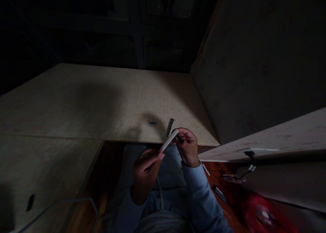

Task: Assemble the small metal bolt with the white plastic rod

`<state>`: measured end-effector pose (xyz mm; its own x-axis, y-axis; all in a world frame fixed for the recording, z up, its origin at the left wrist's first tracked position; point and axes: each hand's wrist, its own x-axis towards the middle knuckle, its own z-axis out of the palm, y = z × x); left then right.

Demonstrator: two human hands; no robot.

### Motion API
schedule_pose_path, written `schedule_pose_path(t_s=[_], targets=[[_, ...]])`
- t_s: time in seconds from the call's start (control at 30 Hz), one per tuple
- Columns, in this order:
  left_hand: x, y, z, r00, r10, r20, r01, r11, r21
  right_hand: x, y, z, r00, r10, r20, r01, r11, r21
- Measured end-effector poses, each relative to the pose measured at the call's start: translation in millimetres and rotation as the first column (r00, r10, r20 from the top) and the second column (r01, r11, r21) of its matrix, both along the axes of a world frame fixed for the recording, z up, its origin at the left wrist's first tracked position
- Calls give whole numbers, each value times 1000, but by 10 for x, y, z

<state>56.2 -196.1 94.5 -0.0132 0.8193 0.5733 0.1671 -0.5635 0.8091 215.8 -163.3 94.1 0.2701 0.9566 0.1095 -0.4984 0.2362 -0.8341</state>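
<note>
My left hand is closed around a slim white stick-shaped tool, which slants up to the right. My right hand pinches a small dark piece right at the white tool's upper tip. Both hands hover over the near edge of a pale wooden board. On the board just beyond the hands lie a small dark metal part and a thin metal pin or screw. The scene is dim, so fine detail is hard to make out.
An upright panel stands at the right, another pale board below it. A lower board with a dark slot lies at the left. A cable and a dark tool lie on the reddish floor.
</note>
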Motion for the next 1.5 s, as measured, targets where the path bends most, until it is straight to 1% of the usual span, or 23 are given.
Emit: schedule_pose_path(t_s=[0.2,0.37,0.47,0.67,0.87,0.97,1.03,1.1,1.17,1.23,1.3,1.37,1.4,1.43,1.5], targets=[[-24,1,-36,1000,15,10,-14,995,-98,-16,2,-16,1000,4,15,-4,1000,25],[-25,17,-30,998,45,33,-41,993,-114,13,-5,-56,1000,13,24,-14,999,41],[-37,25,-22,999,39,9,-38,991,-125,31,1,-68,999,23,26,-23,999,30],[-47,25,-3,998,-61,3,61,996,-66,60,11,-82,997,8,71,-6,1000,-23],[-69,28,22,985,-172,6,173,985,-31,77,7,-78,998,-33,50,32,999,31],[-88,10,19,979,-202,29,203,976,-84,79,13,-80,997,-43,57,41,998,39],[-93,-12,-4,980,-190,58,197,965,-175,82,18,-87,997,-50,58,48,998,34],[-86,-34,-40,981,-154,121,183,938,-293,88,22,-101,996,-54,65,52,998,31],[-68,-40,-70,970,-96,221,180,900,-398,94,22,-119,995,-53,88,51,998,34],[-40,-17,-69,939,-42,340,206,862,-463,95,19,-136,991,-45,128,40,998,39],[-3,40,-25,892,-6,452,266,815,-515,90,12,-145,985,-38,170,31,999,45],[42,122,52,844,13,537,352,742,-570,80,5,-137,978,-34,205,24,998,52],[67,167,95,829,11,559,395,697,-599,74,3,-127,974,-36,222,23,998,59],[95,212,136,816,4,578,434,658,-616,67,1,-114,970,-39,241,23,997,69],[155,293,203,791,-49,610,516,590,-621,54,-2,-82,957,-52,287,24,995,99]])
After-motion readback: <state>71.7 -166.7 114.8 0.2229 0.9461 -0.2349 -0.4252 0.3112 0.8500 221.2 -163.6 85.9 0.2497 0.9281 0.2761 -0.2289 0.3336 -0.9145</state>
